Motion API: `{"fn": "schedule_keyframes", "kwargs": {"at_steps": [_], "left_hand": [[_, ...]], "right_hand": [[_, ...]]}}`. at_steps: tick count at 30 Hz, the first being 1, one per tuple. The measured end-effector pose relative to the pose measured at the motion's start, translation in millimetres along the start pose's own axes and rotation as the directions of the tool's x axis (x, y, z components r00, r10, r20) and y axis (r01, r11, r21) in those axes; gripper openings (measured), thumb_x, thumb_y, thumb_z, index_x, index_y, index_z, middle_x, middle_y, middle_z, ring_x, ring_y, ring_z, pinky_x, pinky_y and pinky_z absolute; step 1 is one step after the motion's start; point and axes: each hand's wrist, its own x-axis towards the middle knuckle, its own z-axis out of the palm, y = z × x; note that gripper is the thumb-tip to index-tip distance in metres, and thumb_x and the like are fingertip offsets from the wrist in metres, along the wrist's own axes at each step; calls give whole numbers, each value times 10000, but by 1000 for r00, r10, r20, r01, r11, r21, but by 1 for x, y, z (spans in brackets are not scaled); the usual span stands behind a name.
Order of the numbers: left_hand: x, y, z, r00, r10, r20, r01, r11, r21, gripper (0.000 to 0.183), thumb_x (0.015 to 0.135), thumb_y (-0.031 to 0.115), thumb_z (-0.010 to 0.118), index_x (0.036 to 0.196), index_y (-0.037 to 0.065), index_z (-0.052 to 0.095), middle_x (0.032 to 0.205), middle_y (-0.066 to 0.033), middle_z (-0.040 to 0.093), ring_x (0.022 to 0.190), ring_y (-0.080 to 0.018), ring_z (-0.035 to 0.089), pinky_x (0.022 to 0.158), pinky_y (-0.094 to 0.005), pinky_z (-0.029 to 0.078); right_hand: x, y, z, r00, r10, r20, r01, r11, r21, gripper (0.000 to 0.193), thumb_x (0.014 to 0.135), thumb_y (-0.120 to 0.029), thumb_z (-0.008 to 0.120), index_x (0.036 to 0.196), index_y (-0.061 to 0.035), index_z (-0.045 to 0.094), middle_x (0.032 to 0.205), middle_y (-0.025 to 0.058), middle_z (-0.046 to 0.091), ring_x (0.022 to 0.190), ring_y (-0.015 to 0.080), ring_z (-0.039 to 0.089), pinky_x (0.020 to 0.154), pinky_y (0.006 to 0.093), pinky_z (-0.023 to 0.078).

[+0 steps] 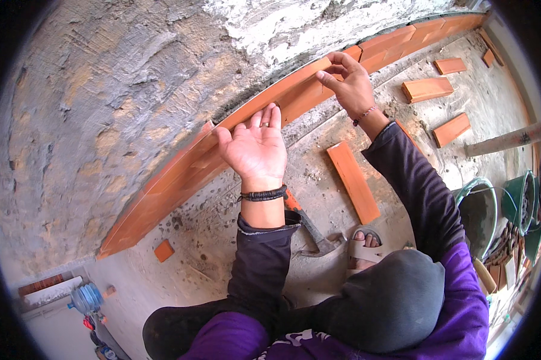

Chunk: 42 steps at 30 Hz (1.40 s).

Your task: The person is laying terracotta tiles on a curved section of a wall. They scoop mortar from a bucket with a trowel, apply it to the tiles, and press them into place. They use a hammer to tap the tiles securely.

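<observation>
A long terracotta brick tile [282,87] lies along the top of a row of matching tiles [162,201] at the foot of a rough plastered wall [120,90]. At its right end, my right hand [349,87] pinches the tile between thumb and fingers. My left hand [258,147] is turned palm up at the other end. Its thumb rests by the tile's left end and its fingers press under the front edge, their tips partly hidden. A hammer [318,237] with an orange grip lies on the floor beneath my left wrist.
Loose terracotta tiles [354,183] lie on the dusty floor [216,210], several of them [427,90] to the right. A pipe [504,141] juts in from the right edge. Green buckets [520,201] and a heap of scraps [504,264] stand at right. A blue water jug [87,297] sits lower left.
</observation>
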Motion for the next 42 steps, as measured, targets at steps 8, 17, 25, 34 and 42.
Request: {"fn": "schedule_keyframes", "kwargs": {"at_steps": [8,17,25,34,42], "left_hand": [[-6,-18,6,988,127,-93,-131,991,-37,833,990,652,193,1474,-15,307,1497,-231,354,1428,-377,292,1194,-580,191],[-14,-48,-28,984,173,39,-166,977,-134,838,946,716,230,1474,85,390,1532,-151,370,1401,-343,356,1165,-605,246],[-36,-94,-74,970,-201,138,236,918,-320,528,945,465,408,1210,70,638,1247,-113,644,1203,-312,558,1067,-548,403],[-45,-114,-50,780,-502,373,566,821,-79,484,1018,403,328,1301,94,571,1300,-132,589,1243,-306,527,1143,-646,259],[-54,-148,-13,633,-624,458,688,725,36,529,1033,458,320,1360,101,532,1359,-155,552,1265,-319,513,1149,-650,240]], "right_hand": [[-20,21,-10,999,23,47,-37,944,327,359,795,6,779,1111,-3,610,1090,62,631,1053,168,621,894,316,560],[-95,22,-17,994,-79,-82,98,956,277,384,762,70,774,1097,-2,601,1173,85,582,1056,171,614,890,281,567],[-188,-44,-92,979,-201,-30,171,896,-409,345,682,21,835,963,-9,636,1094,136,672,1017,236,670,830,307,566],[-249,-191,-302,911,393,-124,-175,95,-980,268,827,-270,727,935,-28,686,964,147,680,956,327,653,829,405,516],[-331,-117,-391,650,739,-174,99,-311,-945,244,792,-312,688,845,-84,757,950,101,699,998,276,639,843,403,514]]}}
